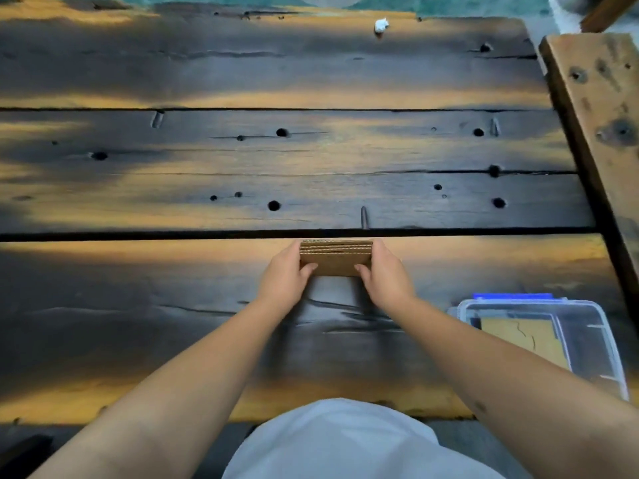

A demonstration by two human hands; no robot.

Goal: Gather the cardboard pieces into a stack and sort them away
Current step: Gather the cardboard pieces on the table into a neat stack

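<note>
Cardboard stack (335, 259): frame centre, on edge on the desk (173, 288), long axis left-right, layered edge up. Left hand (285, 278) and right hand (383, 276) clasp its ends. Clear bin (587, 323): lower right.

cardboard stack (335, 258) on edge on table (138, 188), left hand (285, 276) and right hand (383, 276) at its ends, plastic box (587, 333) near-right, probably cardboard inside, small lump (381, 25) at far edge
</note>
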